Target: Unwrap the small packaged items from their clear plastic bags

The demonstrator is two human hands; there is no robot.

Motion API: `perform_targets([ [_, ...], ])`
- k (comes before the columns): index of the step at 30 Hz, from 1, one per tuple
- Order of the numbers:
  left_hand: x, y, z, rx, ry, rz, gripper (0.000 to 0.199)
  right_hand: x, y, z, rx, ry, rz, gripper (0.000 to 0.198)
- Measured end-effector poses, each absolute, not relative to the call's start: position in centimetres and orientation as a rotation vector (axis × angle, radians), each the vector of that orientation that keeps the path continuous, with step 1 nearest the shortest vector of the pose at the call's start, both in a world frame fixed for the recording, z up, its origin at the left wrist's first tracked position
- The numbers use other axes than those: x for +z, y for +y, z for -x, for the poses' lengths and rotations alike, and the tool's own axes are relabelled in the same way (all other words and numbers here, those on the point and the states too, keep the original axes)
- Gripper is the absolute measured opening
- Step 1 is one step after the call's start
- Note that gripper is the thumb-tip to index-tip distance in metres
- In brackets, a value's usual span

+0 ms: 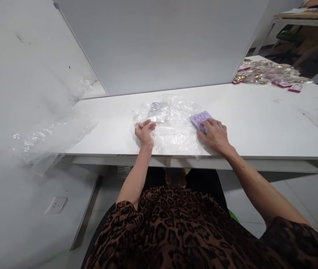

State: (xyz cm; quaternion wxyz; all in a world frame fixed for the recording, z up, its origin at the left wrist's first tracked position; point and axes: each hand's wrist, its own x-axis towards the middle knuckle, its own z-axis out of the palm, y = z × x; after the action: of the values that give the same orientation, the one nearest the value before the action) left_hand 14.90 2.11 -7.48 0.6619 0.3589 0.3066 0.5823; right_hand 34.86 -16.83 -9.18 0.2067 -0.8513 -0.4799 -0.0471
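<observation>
A flat, pale purple rectangular packet with a darker printed pattern (198, 118) lies on the long white tabletop (251, 123), right at the person's right hand (215, 135). It sits askew: one straight edge faces the back of the table and slightly left, and its left side slants toward the person and rightward. The hand covers the near right part, so I can't tell its long axis.

The right hand's fingers are bent down over the packet, touching its top, with the thumb close in by its near side; whether they grip it or only press, I can't tell from here. The left hand (144, 133) is well apart from the packet, its fingers curled nearly together, pinching the left edge of a wide, crinkled sheet of clear plastic (175, 132). A grey rectangular piece (158, 109) shows at the sheet's far left.

The sheet spreads between the hands and reaches the table's front edge. Behind stands a tall, pale grey upright panel (161, 45). To the right, a broad stretch of white surface runs toward a heap of clear-wrapped goods with red cards (268, 73).
</observation>
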Motion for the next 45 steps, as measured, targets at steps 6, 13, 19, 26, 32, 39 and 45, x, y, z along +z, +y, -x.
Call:
perform_targets([
  [6,-7.9,1.8,-14.0,1.341,0.697,-0.797,0.037,-9.0,-18.1,-37.3,-0.144,-1.115,2.52,0.046],
  [13,-8.0,2.1,-12.8,1.349,0.748,-0.791,0.035,-9.3,-20.4,-38.2,-0.317,-0.981,2.497,0.053],
  [19,-8.2,2.2,-12.3,1.389,0.754,-0.832,0.034,-10.4,-18.6,-35.9,-0.313,-1.361,2.374,0.043],
  [26,-8.6,1.6,-10.8,1.405,0.779,-0.895,0.037,-10.1,-18.4,-38.3,-0.24,-1.115,2.56,0.036],
  [32,-8.9,1.3,-9.3,1.444,0.766,-0.874,0.037,-10.0,-19.4,-39.5,-0.293,-1.059,2.413,0.05],
  [39,-8.6,-0.1,-4.9,1.144,0.785,-1.233,0.049,-10.3,-18.7,-32.9,-0.008,-1.719,1.961,0.044],
  [45,-7.2,-3.9,-4.2,0.584,0.626,-1.89,0.077,-8.7,-15.7,-26.5,0.105,-1.785,1.524,0.021],
])
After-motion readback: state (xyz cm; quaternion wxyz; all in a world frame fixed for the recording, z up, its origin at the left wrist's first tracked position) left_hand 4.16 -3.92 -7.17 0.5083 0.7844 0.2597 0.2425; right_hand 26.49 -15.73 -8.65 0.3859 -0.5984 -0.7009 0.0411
